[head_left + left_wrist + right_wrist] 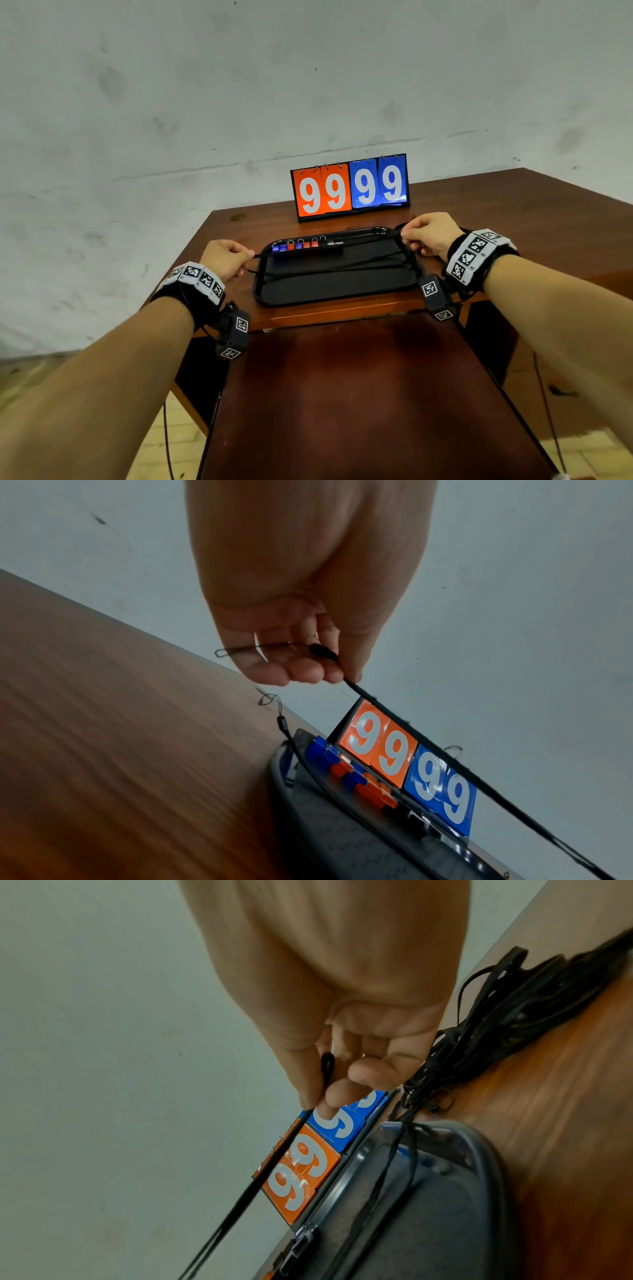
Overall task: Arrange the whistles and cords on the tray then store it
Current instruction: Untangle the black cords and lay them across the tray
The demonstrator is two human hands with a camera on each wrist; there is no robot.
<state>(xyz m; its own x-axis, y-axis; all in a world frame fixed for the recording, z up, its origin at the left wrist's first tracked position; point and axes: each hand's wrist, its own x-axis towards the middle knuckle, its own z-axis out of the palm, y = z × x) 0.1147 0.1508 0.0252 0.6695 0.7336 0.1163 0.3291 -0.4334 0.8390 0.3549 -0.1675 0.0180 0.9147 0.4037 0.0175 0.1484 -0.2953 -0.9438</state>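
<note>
A black tray [329, 291] lies on the wooden table [513, 212]. Along its far edge runs a row of blue, red and black whistles [301, 244]. Several black cords [342, 268] lie across the tray. One more black cord [329, 245] is stretched taut just above the whistles. My left hand [248, 256] pinches its clip end at the tray's left rim. My right hand [406, 238] pinches its loop end at the right rim. The left wrist view shows the metal clip [240, 651] sticking out past my fingers. The pinched loop [328, 1066] shows in the right wrist view.
A flip scoreboard [350, 186] reading 99 99 stands just behind the tray. A tangled pile of black cords [514, 1010] sits on the table right of the tray. One laid cord's clip [267, 699] hangs over the tray's left rim. A lower dark wooden surface [359, 404] lies in front.
</note>
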